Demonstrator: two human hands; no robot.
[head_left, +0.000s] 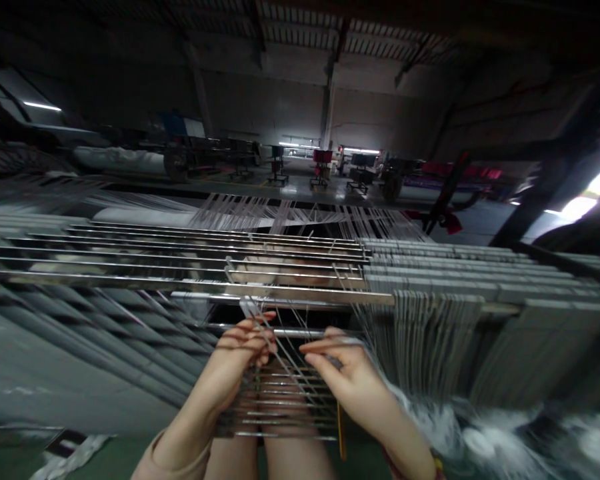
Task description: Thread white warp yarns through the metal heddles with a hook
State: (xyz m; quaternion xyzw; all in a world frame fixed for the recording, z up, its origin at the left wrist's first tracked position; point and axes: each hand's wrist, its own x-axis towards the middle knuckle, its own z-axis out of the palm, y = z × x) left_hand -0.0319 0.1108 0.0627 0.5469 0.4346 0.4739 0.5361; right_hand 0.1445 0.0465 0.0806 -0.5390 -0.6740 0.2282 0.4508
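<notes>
My left hand (pixel 250 340) has its fingers closed around several thin heddles (pixel 280 357) that slant down from the harness bars. Facing it, my right hand (pixel 345 363) brings thumb and forefinger together in a pinch just right of these heddles. Whatever is between those fingertips is too fine to make out. Just above both hands runs a flat metal harness bar (pixel 300 293), and a round rod (pixel 305 333) passes behind them. Thin metal bars (pixel 290 421) lie in a row below the hands, over my legs.
Dense heddles (pixel 440 333) hang at the right, with pale warp threads (pixel 80 347) sloping at the left. White yarn waste (pixel 460 433) lies low on the right. A yellow strip (pixel 341 433) hangs near my right wrist. Farther back are a large roll (pixel 120 160) and carts (pixel 321 167).
</notes>
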